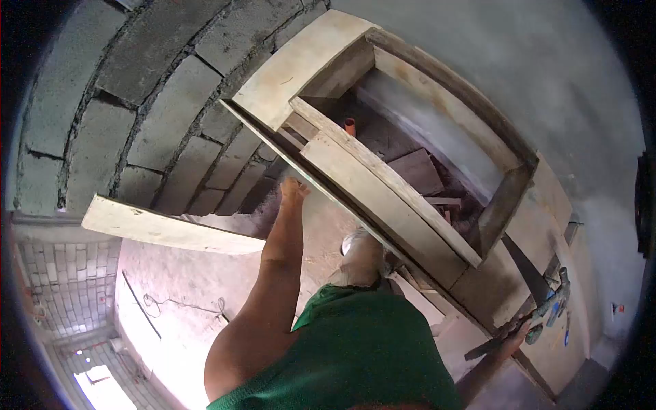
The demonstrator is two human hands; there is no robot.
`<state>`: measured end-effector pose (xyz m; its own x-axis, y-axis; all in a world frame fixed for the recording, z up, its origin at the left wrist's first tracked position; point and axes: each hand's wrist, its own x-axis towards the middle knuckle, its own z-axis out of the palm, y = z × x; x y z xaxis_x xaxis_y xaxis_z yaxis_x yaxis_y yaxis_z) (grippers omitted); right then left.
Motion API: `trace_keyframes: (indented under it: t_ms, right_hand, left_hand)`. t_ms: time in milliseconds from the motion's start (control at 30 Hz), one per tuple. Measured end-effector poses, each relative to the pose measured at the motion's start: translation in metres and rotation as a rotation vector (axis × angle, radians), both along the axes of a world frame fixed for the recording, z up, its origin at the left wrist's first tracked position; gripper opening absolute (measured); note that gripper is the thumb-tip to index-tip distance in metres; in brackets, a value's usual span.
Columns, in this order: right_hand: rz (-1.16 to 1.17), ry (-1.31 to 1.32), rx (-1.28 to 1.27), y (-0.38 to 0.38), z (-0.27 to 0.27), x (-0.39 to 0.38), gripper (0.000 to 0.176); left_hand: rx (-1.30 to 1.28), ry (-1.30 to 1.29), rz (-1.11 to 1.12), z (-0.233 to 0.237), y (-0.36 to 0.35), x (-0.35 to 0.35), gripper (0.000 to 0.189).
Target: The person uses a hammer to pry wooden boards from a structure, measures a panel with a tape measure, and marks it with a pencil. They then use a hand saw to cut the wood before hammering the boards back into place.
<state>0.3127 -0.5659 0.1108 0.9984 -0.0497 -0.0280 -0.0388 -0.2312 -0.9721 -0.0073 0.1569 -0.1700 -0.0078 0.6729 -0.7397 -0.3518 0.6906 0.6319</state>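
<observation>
Timber plank (369,174) looks stiff and heavy: grip its edge. Left hand (294,191) touches it, grip unclear; right hand (514,336) clenches a dark tool (482,350).

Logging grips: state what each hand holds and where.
Left hand touches the pale wooden frame at its lower edge; grip cannot be told. Right hand grips a dark long tool at one end.

One fisheye head camera looks steeply down and forward, close over the wooden frame (383,171).
</observation>
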Motion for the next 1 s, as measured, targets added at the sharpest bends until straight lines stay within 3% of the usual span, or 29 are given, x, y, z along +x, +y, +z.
trace_keyframes:
  t_ms: [33,67,100,133,167,233,400,467,600,667,700,1000]
  right_hand:
    - [0.102,-0.276,-0.387,-0.010,-0.013,0.002,0.042]
    - [0.104,-0.270,-0.394,-0.006,-0.014,0.002,0.042]
    - [0.175,-0.446,-0.480,0.003,-0.011,-0.003,0.043]
    - [0.248,-0.621,-0.562,0.018,-0.002,-0.010,0.043]
    - [0.255,-0.610,-0.567,0.044,0.020,-0.018,0.043]
    - [-0.008,0.346,0.040,0.100,0.064,-0.029,0.043]
    - [-0.069,0.380,0.151,0.136,0.017,-0.017,0.043]
    - [0.002,0.381,-0.025,0.154,0.003,-0.010,0.041]
    - [0.069,0.375,-0.169,0.239,0.019,-0.006,0.038]
    - [0.162,0.532,0.037,0.270,0.032,-0.001,0.030]
    - [0.164,0.539,0.020,0.278,0.028,0.001,0.030]
    - [0.023,0.539,-0.145,0.369,0.022,0.000,0.031]
  left_hand:
    - [-0.004,-0.230,0.061,-0.023,0.009,-0.002,0.018]
    - [0.185,-0.043,-0.113,0.003,0.002,0.015,0.014]
    - [0.118,-0.353,-0.077,0.039,-0.006,0.017,0.014]
    - [0.102,-0.451,-0.074,0.053,-0.002,0.022,0.014]
    - [0.104,-0.453,-0.067,0.049,0.009,0.025,0.014]
    - [0.131,-0.348,-0.047,0.033,0.035,0.029,0.014]
    - [0.123,-0.165,-0.007,0.000,0.059,0.024,0.014]
    - [0.108,-0.123,0.014,-0.007,0.065,0.019,0.014]
    - [0.084,-0.042,0.037,-0.024,0.075,0.023,0.015]
    - [0.076,-0.008,0.045,-0.029,0.080,0.029,0.015]
    - [0.075,0.007,0.055,-0.031,0.083,0.031,0.015]
    - [0.064,0.091,0.092,-0.051,0.099,0.053,0.015]
